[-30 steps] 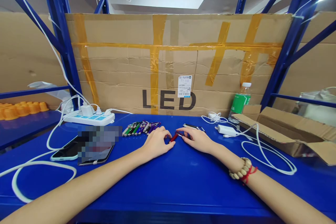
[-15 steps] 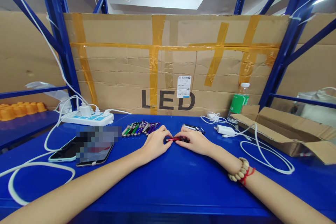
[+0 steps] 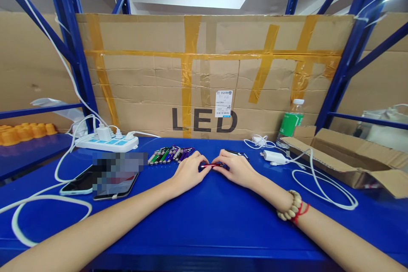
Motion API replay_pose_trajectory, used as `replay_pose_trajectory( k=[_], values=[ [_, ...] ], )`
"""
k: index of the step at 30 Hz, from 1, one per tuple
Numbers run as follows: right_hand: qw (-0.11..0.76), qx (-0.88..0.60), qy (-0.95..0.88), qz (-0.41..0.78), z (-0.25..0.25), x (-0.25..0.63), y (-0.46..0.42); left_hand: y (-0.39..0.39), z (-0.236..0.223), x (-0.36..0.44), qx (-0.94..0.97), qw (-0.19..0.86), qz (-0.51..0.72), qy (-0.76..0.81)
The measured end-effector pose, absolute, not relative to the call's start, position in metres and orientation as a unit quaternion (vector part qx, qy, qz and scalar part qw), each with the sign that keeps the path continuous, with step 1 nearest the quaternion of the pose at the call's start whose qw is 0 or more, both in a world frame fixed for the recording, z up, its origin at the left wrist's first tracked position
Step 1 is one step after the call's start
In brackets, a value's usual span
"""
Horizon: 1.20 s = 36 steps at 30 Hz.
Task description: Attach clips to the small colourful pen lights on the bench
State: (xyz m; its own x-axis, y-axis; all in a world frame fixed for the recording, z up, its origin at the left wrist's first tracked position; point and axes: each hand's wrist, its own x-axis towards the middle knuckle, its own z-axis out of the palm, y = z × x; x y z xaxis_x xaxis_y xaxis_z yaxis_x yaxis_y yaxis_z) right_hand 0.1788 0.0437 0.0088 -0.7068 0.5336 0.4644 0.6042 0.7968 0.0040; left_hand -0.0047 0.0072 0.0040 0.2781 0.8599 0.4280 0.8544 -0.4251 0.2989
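Note:
Between my two hands is a slim red metal penlight (image 3: 211, 165) with dark ends, level just above the table. The fingers of my left hand (image 3: 190, 171) are closed on its left end, and those of my right hand (image 3: 236, 169) pinch its right end. Fingers hide part of both ends. Just left of my left hand lies a row of similar penlights (image 3: 168, 156) in green, blue, dark and purple, with clips at their far ends. Behind my right hand, a black and silver one (image 3: 237, 153) is partly covered.
Two phones (image 3: 78, 185) lie at left below a white power strip (image 3: 106, 143) with chargers and loose cables. At right are a white adapter (image 3: 274, 157) with a coiled cable, an open cardboard box (image 3: 334, 163) and a green-labelled bottle (image 3: 290, 123). A tall cardboard panel (image 3: 153, 89) stands behind.
The red penlight has shifted slightly left and up, so that its dark left end shows more. My right hand has turned a little and sits slightly farther right.

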Motion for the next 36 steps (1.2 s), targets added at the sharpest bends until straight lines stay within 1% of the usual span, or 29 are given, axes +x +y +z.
replay_pose_trajectory(
  k=[5, 10, 17, 22, 26, 32, 36],
  values=[
    [0.254, -0.328, -0.905, -0.094, 0.011, 0.177, 0.041, 0.009, 0.003, -0.005, 0.800, 0.000, 0.273, 0.534],
    [0.273, -0.344, -0.895, -0.074, 0.012, 0.177, 0.041, 0.012, 0.002, -0.008, 0.802, 0.008, 0.306, 0.513],
    [0.248, -0.363, -0.897, -0.040, 0.008, 0.180, 0.048, 0.013, 0.002, -0.009, 0.793, 0.016, 0.315, 0.521],
    [0.258, -0.307, -0.916, -0.008, 0.005, 0.179, 0.050, 0.014, 0.002, -0.009, 0.789, 0.031, 0.331, 0.517],
    [0.246, -0.270, -0.931, 0.025, 0.005, 0.177, 0.047, 0.014, 0.001, -0.009, 0.797, 0.043, 0.337, 0.499],
    [0.222, -0.269, -0.932, 0.093, 0.009, 0.175, 0.043, 0.013, 0.002, -0.009, 0.816, 0.066, 0.320, 0.477],
    [0.210, -0.271, -0.934, 0.101, 0.007, 0.175, 0.045, 0.014, 0.000, -0.010, 0.827, 0.070, 0.321, 0.456]
  ],
)
